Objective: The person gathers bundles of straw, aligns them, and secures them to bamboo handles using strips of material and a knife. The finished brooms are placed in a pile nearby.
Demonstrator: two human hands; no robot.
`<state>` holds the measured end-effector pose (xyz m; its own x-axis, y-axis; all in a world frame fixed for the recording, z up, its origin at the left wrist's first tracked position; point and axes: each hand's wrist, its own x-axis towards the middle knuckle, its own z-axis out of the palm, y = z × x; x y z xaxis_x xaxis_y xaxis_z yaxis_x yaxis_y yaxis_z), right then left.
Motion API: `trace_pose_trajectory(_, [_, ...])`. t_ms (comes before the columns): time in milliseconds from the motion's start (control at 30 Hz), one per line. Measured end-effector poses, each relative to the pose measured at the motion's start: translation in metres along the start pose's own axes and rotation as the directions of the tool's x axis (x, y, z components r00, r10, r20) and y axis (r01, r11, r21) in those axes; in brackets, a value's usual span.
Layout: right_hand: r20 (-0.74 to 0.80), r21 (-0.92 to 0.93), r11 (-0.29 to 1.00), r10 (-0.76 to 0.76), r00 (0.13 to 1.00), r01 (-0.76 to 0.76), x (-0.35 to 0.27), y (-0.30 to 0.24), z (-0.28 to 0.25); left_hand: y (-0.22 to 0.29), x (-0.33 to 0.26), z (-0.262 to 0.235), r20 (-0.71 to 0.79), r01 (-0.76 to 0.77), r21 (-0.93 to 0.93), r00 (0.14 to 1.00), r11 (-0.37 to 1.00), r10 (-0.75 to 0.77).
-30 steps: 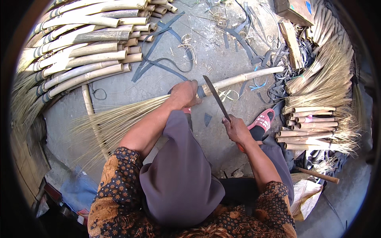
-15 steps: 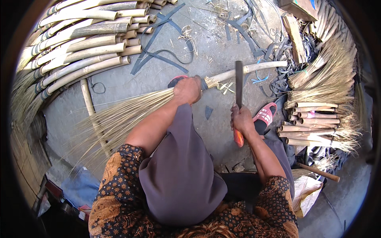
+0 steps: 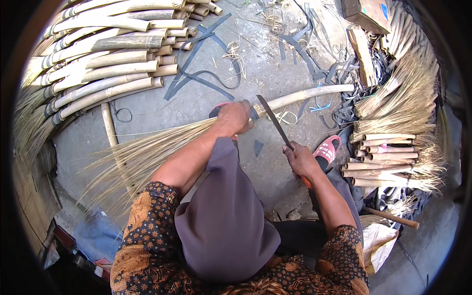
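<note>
A straw broom with a pale bamboo handle point(image 3: 314, 92) lies across in front of me, its long bristles point(image 3: 142, 147) fanning toward the lower left. Closed around the bristles just below the dark binding point(image 3: 253, 112) is my left hand point(image 3: 235, 118). My right hand point(image 3: 301, 161) grips a long dark-bladed knife point(image 3: 274, 119), with a bit of its orange handle point(image 3: 306, 181) showing below the fist. The blade slants up to the left, its upper part crossing the broom's handle beside the binding. Whether the edge touches the straw, I cannot tell.
Finished-looking brooms point(image 3: 98, 73) are stacked at upper left. At right are a broom bundle point(image 3: 388, 157), loose straw and a wood block point(image 3: 363, 56). Dark strips point(image 3: 196, 54) litter the concrete floor. A bamboo stick point(image 3: 109, 125) lies at left; pink sandals point(image 3: 330, 147) are on my feet.
The knife has swung from nearly upright to a leftward slant, bringing its blade over the broom beside the binding. Less straw shows beyond the binding. My left hand keeps its hold.
</note>
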<state>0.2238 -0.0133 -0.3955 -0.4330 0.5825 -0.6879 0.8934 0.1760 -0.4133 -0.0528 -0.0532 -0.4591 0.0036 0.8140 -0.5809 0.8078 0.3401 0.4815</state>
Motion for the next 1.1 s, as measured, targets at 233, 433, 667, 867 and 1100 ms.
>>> trace_pose_trajectory(233, [0.025,0.166,0.967,0.194,0.981,-0.195,-0.007,-0.012,0.015,0.007,-0.001,0.013,-0.037,0.06,0.064,0.998,0.996,-0.058])
trace_pose_trajectory(433, [-0.083,0.099,0.987,0.133,0.988,-0.125,-0.008,-0.019,0.007,0.007,0.0,0.011,-0.029,0.113,0.01,0.993,0.994,-0.113])
trace_pose_trajectory(667, [-0.091,0.05,0.991,0.132,0.987,-0.128,-0.005,-0.014,0.024,0.008,0.0,0.009,-0.107,0.071,0.013,0.992,0.997,-0.069])
trace_pose_trajectory(867, [0.068,0.013,1.0,-0.002,0.998,0.001,-0.004,-0.012,0.018,-0.002,-0.003,0.005,0.073,0.051,0.024,0.996,0.998,-0.052])
trace_pose_trajectory(1100, [0.049,0.365,0.898,0.246,0.968,-0.246,-0.008,-0.011,0.027,-0.001,0.002,0.014,-0.078,0.04,0.112,0.996,0.993,-0.031])
